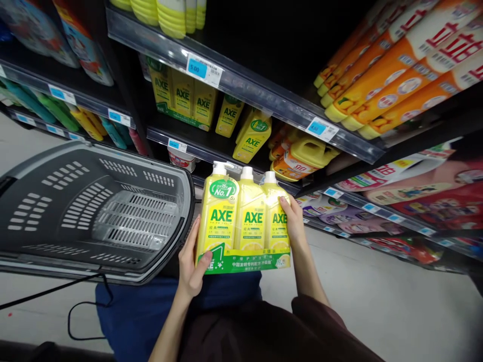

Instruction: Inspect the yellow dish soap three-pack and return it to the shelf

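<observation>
I hold a shrink-wrapped three-pack of yellow AXE dish soap bottles (244, 221) upright in front of me, with a green band along its base. My left hand (191, 266) grips the pack's lower left corner, thumb across the green band. Wrapped round the right-hand bottle, my right hand (293, 221) has its fingers on the side of the pack. The pack hangs just right of a grey plastic shopping basket (56, 201), close to its rim but apart from it.
Dark store shelves (241, 83) with blue price tags rise ahead, holding more yellow AXE bottles (188, 98), a yellow jug (305, 153) and orange bottles (400, 60) at upper right. Flat packets lie on lower right shelves. Pale floor (377, 301) lies below.
</observation>
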A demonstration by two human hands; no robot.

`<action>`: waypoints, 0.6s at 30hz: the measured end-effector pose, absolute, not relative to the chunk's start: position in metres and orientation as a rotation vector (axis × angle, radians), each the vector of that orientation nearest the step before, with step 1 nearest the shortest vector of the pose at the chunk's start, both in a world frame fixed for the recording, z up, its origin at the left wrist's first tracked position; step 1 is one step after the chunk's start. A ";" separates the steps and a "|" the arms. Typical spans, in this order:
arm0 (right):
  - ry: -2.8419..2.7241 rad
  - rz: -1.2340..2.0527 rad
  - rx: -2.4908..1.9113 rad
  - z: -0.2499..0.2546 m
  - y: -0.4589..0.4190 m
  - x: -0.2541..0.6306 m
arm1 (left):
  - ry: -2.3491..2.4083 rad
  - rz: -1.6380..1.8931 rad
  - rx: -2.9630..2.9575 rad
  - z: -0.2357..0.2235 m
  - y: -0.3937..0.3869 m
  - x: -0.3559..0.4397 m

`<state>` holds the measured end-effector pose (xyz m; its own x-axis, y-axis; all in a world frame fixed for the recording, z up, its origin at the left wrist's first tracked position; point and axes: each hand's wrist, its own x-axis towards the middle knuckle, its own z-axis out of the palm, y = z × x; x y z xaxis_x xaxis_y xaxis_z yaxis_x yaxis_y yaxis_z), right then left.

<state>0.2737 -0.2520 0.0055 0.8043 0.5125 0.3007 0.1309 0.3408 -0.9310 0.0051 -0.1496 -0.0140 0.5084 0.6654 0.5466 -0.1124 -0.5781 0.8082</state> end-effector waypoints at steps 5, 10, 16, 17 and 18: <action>-0.643 0.308 -1.196 0.005 -0.249 0.273 | 0.473 1.143 1.864 -0.013 -0.153 0.005; -0.633 0.346 -1.198 0.005 -0.249 0.273 | 0.485 1.167 1.833 -0.017 -0.151 0.004; -0.647 0.327 -1.200 0.008 -0.248 0.273 | 0.486 1.141 1.833 -0.019 -0.148 0.003; -0.643 0.326 -1.195 0.008 -0.248 0.273 | 0.484 1.135 1.836 -0.019 -0.148 0.003; -0.641 0.327 -1.189 0.008 -0.248 0.273 | 0.480 1.134 1.840 -0.019 -0.148 0.004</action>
